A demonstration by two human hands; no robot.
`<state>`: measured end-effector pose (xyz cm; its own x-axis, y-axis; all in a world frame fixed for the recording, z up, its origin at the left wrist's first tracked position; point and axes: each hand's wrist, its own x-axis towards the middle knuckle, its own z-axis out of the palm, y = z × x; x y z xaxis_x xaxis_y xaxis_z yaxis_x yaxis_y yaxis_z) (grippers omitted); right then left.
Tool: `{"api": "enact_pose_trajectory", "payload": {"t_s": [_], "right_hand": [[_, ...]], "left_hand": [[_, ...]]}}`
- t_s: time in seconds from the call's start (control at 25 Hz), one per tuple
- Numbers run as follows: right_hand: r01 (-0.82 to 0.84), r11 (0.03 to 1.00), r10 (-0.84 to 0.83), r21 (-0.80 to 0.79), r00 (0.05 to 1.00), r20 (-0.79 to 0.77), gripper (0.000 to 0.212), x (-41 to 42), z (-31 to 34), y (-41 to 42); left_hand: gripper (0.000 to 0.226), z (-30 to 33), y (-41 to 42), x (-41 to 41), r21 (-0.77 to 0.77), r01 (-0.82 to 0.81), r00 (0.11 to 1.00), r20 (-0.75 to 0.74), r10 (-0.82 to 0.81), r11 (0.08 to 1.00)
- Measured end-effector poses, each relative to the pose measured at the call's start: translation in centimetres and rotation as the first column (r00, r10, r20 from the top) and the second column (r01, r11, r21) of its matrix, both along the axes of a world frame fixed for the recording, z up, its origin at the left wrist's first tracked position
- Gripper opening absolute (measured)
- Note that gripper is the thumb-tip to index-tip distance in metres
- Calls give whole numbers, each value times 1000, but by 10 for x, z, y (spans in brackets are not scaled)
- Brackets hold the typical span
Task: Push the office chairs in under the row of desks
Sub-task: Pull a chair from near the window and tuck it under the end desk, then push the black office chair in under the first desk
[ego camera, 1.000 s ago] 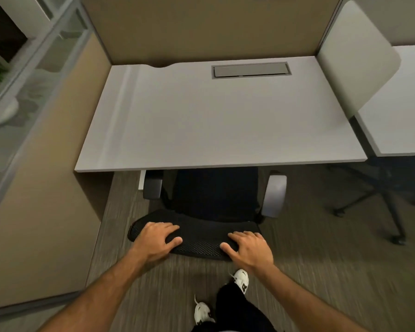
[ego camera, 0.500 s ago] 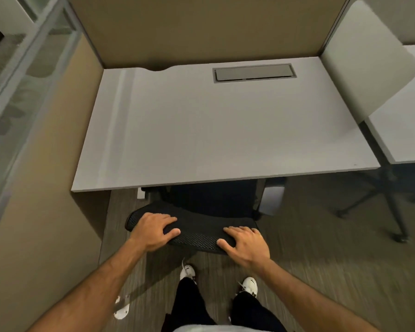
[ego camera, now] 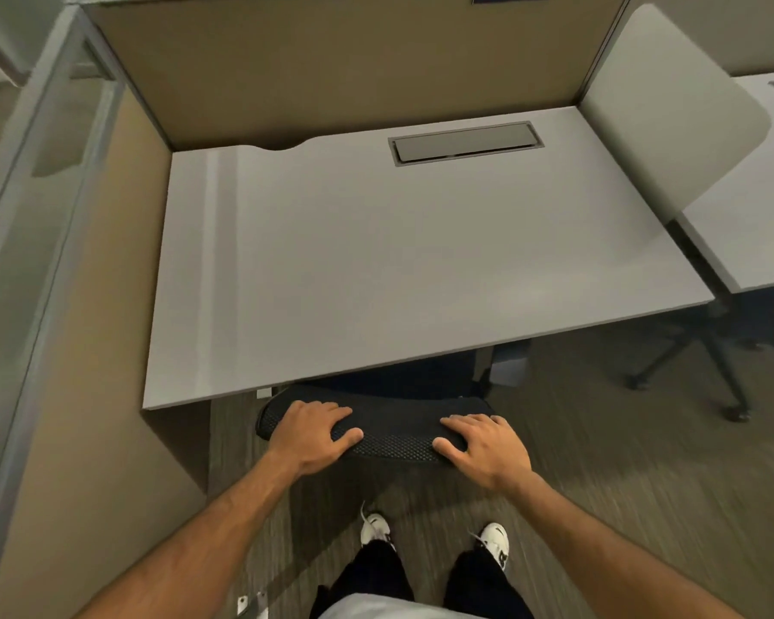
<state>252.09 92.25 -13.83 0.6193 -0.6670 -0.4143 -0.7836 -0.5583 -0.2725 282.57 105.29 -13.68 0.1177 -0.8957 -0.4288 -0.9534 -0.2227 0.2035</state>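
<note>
A black mesh office chair (ego camera: 394,433) stands at the front edge of a grey desk (ego camera: 398,261). Its seat and most of its armrests are hidden under the desktop; only the top of the backrest and part of the right armrest (ego camera: 508,364) show. My left hand (ego camera: 313,433) grips the left part of the backrest's top edge, fingers over the top and thumb on the near side. My right hand (ego camera: 483,449) holds the right part the same way.
A tan partition (ego camera: 99,350) closes the desk's left side and back, with a glass wall (ego camera: 19,216) beyond. A white divider panel (ego camera: 671,109) separates the neighbouring desk (ego camera: 760,216) at right. Under it, another chair's black wheeled base (ego camera: 707,364) shows. My feet stand on carpet.
The chair has rolled further under the desk with both hands on its backrest. The armrests have slid out of sight under the desktop, and I have stepped closer.
</note>
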Motion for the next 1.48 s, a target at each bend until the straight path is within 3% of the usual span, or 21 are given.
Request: {"api": "enact_pose_trajectory", "payload": {"t_s": [0.2, 0.32, 0.48, 0.6, 0.96, 1.28, 1.4, 1.48], "right_hand": [[57, 998, -57, 17, 997, 50, 68, -16, 17, -22], [150, 989, -147, -5, 975, 165, 58, -28, 25, -21], [283, 959, -271, -5, 923, 274, 66, -62, 47, -21], [404, 915, -372, -26, 865, 337, 72, -116, 65, -24], [568, 818, -473, -95, 756, 453, 71, -286, 107, -27], [700, 700, -549, -145, 656, 517, 75, -461, 141, -28], [779, 611, -598, -144, 572, 562, 68, -531, 145, -25], [791, 590, -604, -163, 566, 561, 65, -553, 147, -29]], "left_hand": [[84, 20, -40, -17, -17, 35, 993, -112, -37, 999], [83, 33, -65, -36, -77, 73, 983, -161, -85, 994], [87, 52, -103, -83, -146, 158, 963, -197, -185, 977], [85, 72, -138, -150, -209, 269, 931, -193, -310, 940], [77, 112, -200, -355, -389, 376, 836, -249, -489, 841], [70, 141, -239, -546, -525, 463, 693, -287, -661, 714], [68, 148, -254, -620, -533, 552, 622, -249, -742, 641], [69, 154, -261, -645, -550, 576, 590, -234, -773, 606]]}}
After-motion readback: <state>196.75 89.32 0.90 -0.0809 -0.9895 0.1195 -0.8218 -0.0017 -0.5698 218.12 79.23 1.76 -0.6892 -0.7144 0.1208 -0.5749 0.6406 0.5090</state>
